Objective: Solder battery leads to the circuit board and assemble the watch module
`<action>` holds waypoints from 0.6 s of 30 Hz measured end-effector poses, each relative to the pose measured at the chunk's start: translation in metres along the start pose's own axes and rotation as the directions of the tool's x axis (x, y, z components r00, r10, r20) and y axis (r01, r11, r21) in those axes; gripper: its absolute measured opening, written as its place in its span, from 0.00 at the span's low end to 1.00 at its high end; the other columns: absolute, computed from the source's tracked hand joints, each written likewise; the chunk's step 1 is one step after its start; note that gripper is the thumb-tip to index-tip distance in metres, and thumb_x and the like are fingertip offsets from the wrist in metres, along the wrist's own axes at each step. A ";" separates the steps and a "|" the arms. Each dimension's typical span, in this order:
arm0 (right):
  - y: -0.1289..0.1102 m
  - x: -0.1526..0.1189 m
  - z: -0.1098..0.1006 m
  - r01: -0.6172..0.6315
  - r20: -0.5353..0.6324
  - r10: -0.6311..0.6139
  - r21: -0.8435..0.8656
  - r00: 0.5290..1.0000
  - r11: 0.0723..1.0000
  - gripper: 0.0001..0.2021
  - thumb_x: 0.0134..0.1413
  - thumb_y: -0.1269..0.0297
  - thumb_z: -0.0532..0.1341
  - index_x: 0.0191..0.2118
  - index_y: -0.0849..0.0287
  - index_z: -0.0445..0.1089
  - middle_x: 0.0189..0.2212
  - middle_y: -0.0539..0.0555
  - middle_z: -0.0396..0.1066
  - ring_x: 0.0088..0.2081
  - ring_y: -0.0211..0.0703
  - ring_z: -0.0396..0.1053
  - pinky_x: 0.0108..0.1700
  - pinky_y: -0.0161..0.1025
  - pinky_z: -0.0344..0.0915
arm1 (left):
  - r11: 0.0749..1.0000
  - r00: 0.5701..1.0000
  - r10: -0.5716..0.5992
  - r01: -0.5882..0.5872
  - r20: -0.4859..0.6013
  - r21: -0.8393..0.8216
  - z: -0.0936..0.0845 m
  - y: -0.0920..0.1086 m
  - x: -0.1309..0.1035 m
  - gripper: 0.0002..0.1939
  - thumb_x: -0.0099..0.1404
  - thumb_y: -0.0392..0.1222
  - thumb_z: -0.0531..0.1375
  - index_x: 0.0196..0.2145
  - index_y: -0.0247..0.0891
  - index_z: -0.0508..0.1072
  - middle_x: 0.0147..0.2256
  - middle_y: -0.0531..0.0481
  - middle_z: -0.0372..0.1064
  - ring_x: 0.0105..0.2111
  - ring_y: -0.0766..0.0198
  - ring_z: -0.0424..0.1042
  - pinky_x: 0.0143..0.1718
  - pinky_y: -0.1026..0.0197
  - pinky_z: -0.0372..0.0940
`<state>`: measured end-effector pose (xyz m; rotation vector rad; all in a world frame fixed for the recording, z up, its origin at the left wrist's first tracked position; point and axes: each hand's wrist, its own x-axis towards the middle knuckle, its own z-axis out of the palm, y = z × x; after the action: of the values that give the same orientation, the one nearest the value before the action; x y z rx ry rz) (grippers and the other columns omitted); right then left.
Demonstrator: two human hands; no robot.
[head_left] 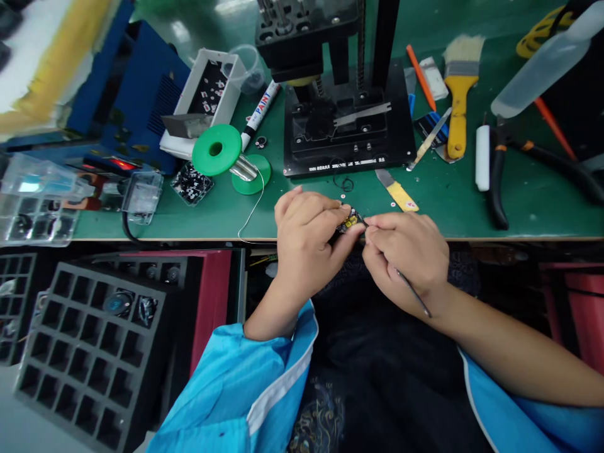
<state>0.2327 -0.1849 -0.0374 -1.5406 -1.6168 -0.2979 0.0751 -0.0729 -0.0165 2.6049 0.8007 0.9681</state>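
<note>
Just over the front edge of the green bench, my left hand (314,236) is closed on a small dark part with yellow pieces (350,221). My right hand (406,251) is closed around a thin dark metal tool (414,294). The tool's front end meets the small part between my fingertips, and its back end sticks out below my right palm. Much of the part is hidden by my fingers.
Behind my hands stands a black press fixture (349,165). A green solder spool (218,150) is left of it. A yellow-handled brush (457,119) and black pliers (497,182) lie right. A foam tray (70,333) sits lower left.
</note>
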 end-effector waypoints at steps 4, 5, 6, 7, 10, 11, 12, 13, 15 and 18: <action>0.001 -0.001 0.003 0.012 0.015 -0.012 -0.025 1.000 1.000 0.08 0.68 0.77 0.67 0.41 0.55 0.74 0.43 0.53 0.86 0.40 0.47 0.82 0.40 0.48 0.69 | 1.000 1.000 -0.015 0.015 0.011 0.002 0.000 0.001 0.000 0.07 0.76 0.50 0.69 0.42 0.47 0.82 0.42 0.52 0.84 0.46 0.55 0.82 0.70 0.39 0.63; 0.001 -0.001 0.004 0.018 -0.001 -0.018 -0.033 1.000 0.999 0.08 0.68 0.77 0.67 0.41 0.55 0.73 0.42 0.53 0.86 0.40 0.47 0.82 0.40 0.48 0.70 | 1.000 1.000 -0.022 0.021 0.018 0.011 0.000 0.001 0.000 0.07 0.76 0.51 0.69 0.42 0.47 0.82 0.42 0.52 0.84 0.46 0.55 0.82 0.70 0.39 0.63; 0.001 0.000 0.005 0.024 -0.022 -0.024 -0.038 0.999 0.999 0.09 0.68 0.77 0.67 0.41 0.55 0.73 0.42 0.54 0.86 0.39 0.48 0.82 0.39 0.48 0.70 | 1.000 1.000 -0.022 0.022 0.017 0.022 0.000 0.001 0.000 0.08 0.76 0.51 0.68 0.42 0.47 0.82 0.42 0.52 0.84 0.46 0.55 0.82 0.69 0.40 0.63; 0.001 0.000 0.005 0.025 -0.041 -0.026 -0.042 0.999 0.999 0.09 0.67 0.78 0.67 0.40 0.56 0.73 0.41 0.55 0.86 0.39 0.49 0.83 0.39 0.47 0.71 | 0.999 1.000 -0.016 0.016 0.012 0.028 0.000 0.001 0.000 0.08 0.76 0.51 0.68 0.42 0.47 0.82 0.42 0.52 0.85 0.46 0.56 0.82 0.69 0.40 0.63; 0.003 0.002 0.003 0.008 -0.075 -0.007 0.004 0.997 1.000 0.09 0.66 0.79 0.68 0.41 0.57 0.74 0.41 0.58 0.86 0.41 0.52 0.85 0.42 0.48 0.76 | 0.999 1.000 0.018 -0.017 -0.021 0.027 0.001 0.001 0.000 0.07 0.76 0.49 0.69 0.42 0.46 0.81 0.41 0.53 0.85 0.46 0.56 0.83 0.68 0.42 0.65; 0.004 0.003 0.000 0.000 -0.069 0.003 0.046 0.998 0.999 0.09 0.66 0.79 0.68 0.41 0.57 0.74 0.42 0.59 0.86 0.43 0.52 0.85 0.44 0.48 0.78 | 0.999 0.999 0.025 -0.025 -0.028 0.023 0.001 0.001 0.000 0.06 0.76 0.49 0.70 0.42 0.46 0.81 0.41 0.53 0.85 0.46 0.57 0.83 0.67 0.42 0.65; 0.004 0.004 -0.002 -0.011 -0.054 0.016 0.098 0.998 0.995 0.09 0.66 0.79 0.68 0.42 0.57 0.74 0.43 0.59 0.86 0.44 0.52 0.86 0.46 0.48 0.80 | 0.999 0.999 0.028 -0.028 -0.032 0.020 0.001 0.001 0.000 0.06 0.76 0.49 0.70 0.42 0.45 0.81 0.41 0.53 0.84 0.46 0.57 0.83 0.67 0.43 0.65; 0.005 0.005 -0.006 -0.025 -0.036 0.031 0.152 0.999 0.988 0.09 0.66 0.79 0.67 0.42 0.56 0.74 0.43 0.59 0.86 0.45 0.52 0.86 0.48 0.47 0.80 | 0.999 0.999 0.032 -0.031 -0.036 0.018 0.001 0.001 0.000 0.07 0.76 0.49 0.70 0.42 0.45 0.81 0.41 0.53 0.84 0.46 0.57 0.83 0.67 0.43 0.65; 0.005 0.008 -0.012 -0.057 0.014 0.055 0.236 0.998 0.970 0.09 0.67 0.79 0.67 0.42 0.55 0.74 0.43 0.56 0.86 0.46 0.50 0.86 0.49 0.46 0.81 | 0.999 0.998 0.037 -0.037 -0.043 0.015 0.002 0.000 -0.001 0.08 0.76 0.49 0.70 0.42 0.44 0.81 0.41 0.52 0.84 0.46 0.57 0.83 0.67 0.43 0.64; 0.006 0.010 -0.016 -0.073 0.034 0.067 0.265 0.997 0.961 0.10 0.67 0.79 0.67 0.42 0.54 0.74 0.42 0.54 0.86 0.46 0.48 0.86 0.51 0.45 0.81 | 0.999 0.998 0.044 -0.044 -0.052 0.010 0.004 -0.002 -0.001 0.09 0.76 0.50 0.69 0.42 0.44 0.81 0.41 0.52 0.84 0.46 0.57 0.83 0.68 0.44 0.64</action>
<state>0.2456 -0.1875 -0.0230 -1.3949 -1.5471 -0.0202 0.0764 -0.0721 -0.0204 2.6247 0.7649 1.0513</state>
